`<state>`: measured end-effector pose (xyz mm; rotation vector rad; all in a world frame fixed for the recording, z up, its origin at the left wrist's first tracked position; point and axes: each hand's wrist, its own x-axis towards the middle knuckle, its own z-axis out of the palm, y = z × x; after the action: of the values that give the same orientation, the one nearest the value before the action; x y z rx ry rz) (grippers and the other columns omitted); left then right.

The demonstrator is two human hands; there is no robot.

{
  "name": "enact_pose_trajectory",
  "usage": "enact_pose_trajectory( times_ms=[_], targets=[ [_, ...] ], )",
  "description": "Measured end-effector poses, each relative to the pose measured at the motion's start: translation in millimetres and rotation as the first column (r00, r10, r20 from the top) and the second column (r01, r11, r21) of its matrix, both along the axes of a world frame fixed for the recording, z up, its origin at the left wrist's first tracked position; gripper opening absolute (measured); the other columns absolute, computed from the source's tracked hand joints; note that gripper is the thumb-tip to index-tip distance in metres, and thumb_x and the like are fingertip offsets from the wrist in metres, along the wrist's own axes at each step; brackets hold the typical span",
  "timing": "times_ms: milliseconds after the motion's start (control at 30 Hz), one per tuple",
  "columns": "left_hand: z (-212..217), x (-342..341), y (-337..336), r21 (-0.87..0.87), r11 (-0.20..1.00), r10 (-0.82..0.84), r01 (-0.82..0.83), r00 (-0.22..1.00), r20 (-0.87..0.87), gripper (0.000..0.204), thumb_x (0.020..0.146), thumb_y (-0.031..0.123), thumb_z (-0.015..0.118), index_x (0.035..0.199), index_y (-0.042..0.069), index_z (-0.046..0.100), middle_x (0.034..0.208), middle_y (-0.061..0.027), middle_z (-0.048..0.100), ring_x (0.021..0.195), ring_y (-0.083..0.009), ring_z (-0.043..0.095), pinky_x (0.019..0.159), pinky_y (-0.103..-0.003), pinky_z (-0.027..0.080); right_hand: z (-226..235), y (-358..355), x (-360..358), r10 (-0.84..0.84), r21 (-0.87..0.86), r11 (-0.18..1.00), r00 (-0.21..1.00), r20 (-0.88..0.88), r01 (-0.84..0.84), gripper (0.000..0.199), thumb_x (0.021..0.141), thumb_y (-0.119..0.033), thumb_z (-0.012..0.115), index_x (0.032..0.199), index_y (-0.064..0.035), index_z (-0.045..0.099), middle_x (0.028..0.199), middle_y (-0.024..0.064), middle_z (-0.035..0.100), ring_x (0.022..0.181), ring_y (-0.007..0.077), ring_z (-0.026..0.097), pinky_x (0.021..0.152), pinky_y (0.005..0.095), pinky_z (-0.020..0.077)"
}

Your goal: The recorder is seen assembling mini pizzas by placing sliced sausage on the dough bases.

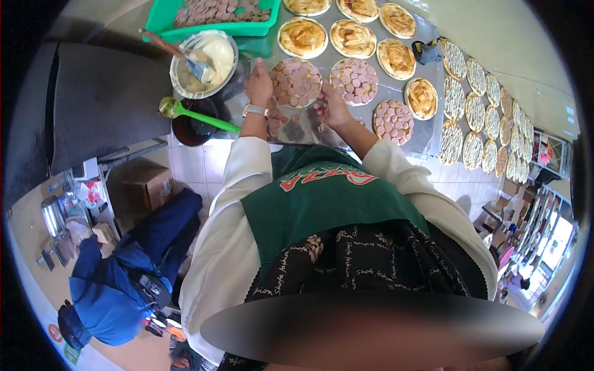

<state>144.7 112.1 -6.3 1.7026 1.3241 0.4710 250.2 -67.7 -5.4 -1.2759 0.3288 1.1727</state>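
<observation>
A round pizza base topped with pink sausage slices (296,83) lies on the metal table between my two hands. My left hand (258,85), a watch at its wrist, is at the pizza's left edge with fingers stretched away from me. At its lower right edge, my right hand (335,107) has its index finger reaching toward the rim. The other fingers curl around what look like a few sausage slices. Loose slices (276,122) are scattered on the table below the pizza. Two more sausage-covered pizzas, one upper (354,81) and one lower (393,122), lie to the right.
Several sauce-coloured pizza bases (302,38) fill the far side. A green tray (213,31) holds sausage slices. Left stand a bowl of cream (219,60) with a brush and a dark pot (189,131) under a green spatula (201,116). Striped pizzas (474,115) lie right; a person in blue (108,303) is behind left.
</observation>
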Motion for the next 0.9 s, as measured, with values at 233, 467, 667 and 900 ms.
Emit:
enact_pose_trajectory(
  times_ms=[233,467,667,900],
  targets=[
    [-25.7,1.0,10.3,-0.318,0.948,0.038,0.024,0.981,0.188,0.072,0.100,0.055,0.033,0.116,-0.008,0.063,0.114,-0.0237,0.066,0.107,-0.0315,0.062,0.092,-0.039,0.048,13.3,13.2,-5.5,0.047,-0.099,0.995,0.959,0.278,-0.020,0.059,0.097,-0.047,0.048,0.130,0.0014,0.054,0.129,0.0195,0.054,0.120,0.0328,0.049,0.105,0.0420,0.0356],
    [19.6,-9.6,0.4,-0.670,0.707,0.248,0.226,0.808,0.534,0.045,0.104,0.031,0.040,0.113,-0.006,0.063,0.112,-0.0144,0.067,0.101,-0.0223,0.065,0.087,-0.033,0.051,21.9,7.9,18.1,-0.049,0.055,0.998,0.969,0.242,0.037,0.066,0.099,-0.055,0.041,0.134,0.0002,0.046,0.134,0.0169,0.052,0.123,0.0288,0.050,0.105,0.0410,0.0382],
    [40.0,0.0,-13.7,-0.733,0.463,0.408,0.499,0.614,0.676,0.052,0.102,0.036,0.037,0.146,0.009,0.036,0.148,-0.0140,0.042,0.134,-0.0314,0.043,0.111,-0.046,0.037,95.0,-1.7,43.7,0.042,0.268,0.962,0.998,0.051,-0.054,0.065,0.100,-0.057,0.036,0.131,-0.0012,0.047,0.124,0.0139,0.059,0.109,0.0260,0.059,0.098,0.0395,0.0448],
    [52.1,27.6,-45.6,-0.409,0.205,0.789,0.889,0.097,0.606,0.065,0.098,0.051,0.034,0.149,0.011,0.032,0.154,-0.0147,0.032,0.139,-0.0362,0.033,0.116,-0.053,0.026,77.3,-6.1,160.3,0.157,0.121,0.963,0.866,0.474,-0.241,0.069,0.098,-0.061,0.038,0.118,0.0009,0.061,0.101,0.0130,0.067,0.094,0.0238,0.061,0.082,0.0363,0.0493]
  ],
)
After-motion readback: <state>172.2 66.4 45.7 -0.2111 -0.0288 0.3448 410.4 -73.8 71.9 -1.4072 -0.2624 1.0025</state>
